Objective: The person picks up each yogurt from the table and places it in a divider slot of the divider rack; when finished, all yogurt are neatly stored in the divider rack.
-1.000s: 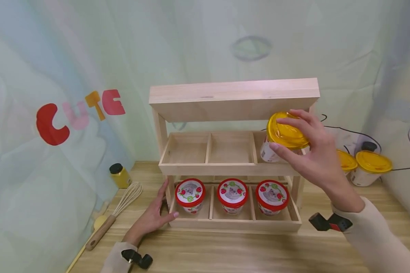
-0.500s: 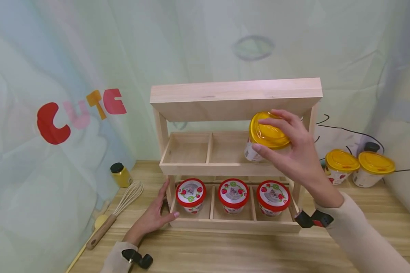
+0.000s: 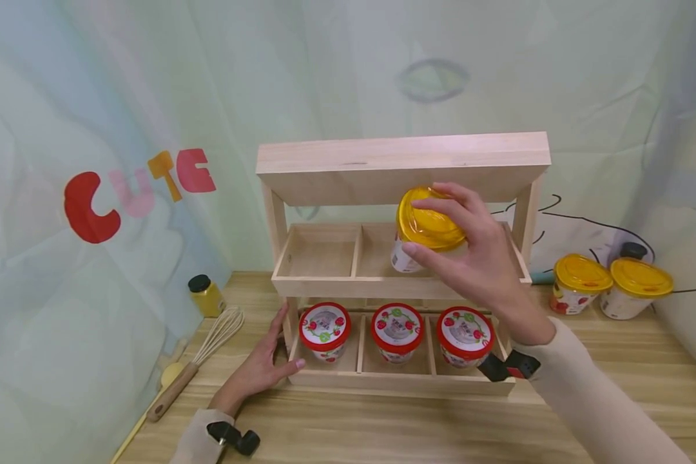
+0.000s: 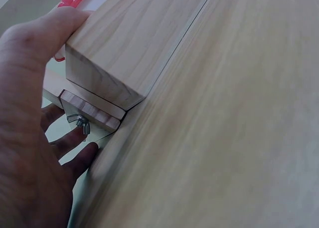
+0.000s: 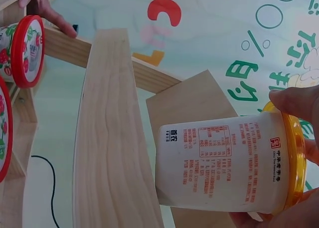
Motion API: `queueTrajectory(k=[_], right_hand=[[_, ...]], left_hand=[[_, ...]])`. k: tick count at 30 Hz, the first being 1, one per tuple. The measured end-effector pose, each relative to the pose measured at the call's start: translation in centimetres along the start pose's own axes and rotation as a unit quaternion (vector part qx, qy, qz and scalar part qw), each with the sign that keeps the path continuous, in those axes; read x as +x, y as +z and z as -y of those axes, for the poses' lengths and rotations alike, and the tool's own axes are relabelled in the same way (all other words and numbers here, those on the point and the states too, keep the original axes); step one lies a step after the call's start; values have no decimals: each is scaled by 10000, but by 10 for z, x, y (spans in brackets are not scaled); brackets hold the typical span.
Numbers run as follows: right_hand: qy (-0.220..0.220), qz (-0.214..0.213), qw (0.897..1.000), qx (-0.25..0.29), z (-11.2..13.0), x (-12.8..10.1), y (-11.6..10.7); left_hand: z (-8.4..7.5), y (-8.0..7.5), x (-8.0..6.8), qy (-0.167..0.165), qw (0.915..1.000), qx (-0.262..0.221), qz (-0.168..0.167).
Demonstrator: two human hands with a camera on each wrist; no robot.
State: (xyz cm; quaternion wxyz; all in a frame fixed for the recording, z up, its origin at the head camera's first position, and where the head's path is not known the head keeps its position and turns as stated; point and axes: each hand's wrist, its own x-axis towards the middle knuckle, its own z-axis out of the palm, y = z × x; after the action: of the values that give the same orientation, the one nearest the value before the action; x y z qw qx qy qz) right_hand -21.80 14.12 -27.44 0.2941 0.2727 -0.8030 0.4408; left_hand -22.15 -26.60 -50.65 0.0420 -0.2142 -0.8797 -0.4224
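My right hand (image 3: 484,258) holds a white tub (image 5: 219,163) by its yellow lid (image 3: 420,222), tilted over the upper tier of a two-tier wooden shelf rack (image 3: 325,287). In the right wrist view the tub's base overlaps the upper tier's front board (image 5: 109,128). My left hand (image 3: 261,367) grips the rack's lower left corner. Its thumb lies on the tray's edge, and the other fingers reach around the side by a wing nut (image 4: 81,122). Three red-lidded tubs, including a middle tub (image 3: 397,327), stand one per compartment in the lower tier.
Two more yellow-lidded tubs (image 3: 582,274) stand on the table right of the rack, with a black-capped jar (image 3: 633,250) behind. To the left are a whisk (image 3: 194,367) and a yellow jar (image 3: 205,296) with a black cap. A slanted wooden roof board (image 3: 406,153) overhangs the upper tier.
My right hand has carried the yellow-lidded tub leftward along the upper tier, from the right compartment to the middle one. My left hand has stayed at the rack's corner.
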Motion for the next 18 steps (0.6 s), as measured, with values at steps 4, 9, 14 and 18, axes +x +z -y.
queueTrajectory(k=[4, 9, 14, 18], right_hand=[[-148, 36, 9998, 146, 0, 3, 10], [-214, 94, 9994, 245, 5, 6, 21], [-276, 140, 9989, 360, 10, 9, 31], [-286, 190, 9984, 458, 14, 13, 38]], left_hand=[[1, -1, -1, 3, 10000, 15, -1], [1, -1, -2, 36, 10000, -8, -11], [0, -1, -2, 73, 10000, -28, -12], [1, -1, -1, 106, 9999, -27, -6]])
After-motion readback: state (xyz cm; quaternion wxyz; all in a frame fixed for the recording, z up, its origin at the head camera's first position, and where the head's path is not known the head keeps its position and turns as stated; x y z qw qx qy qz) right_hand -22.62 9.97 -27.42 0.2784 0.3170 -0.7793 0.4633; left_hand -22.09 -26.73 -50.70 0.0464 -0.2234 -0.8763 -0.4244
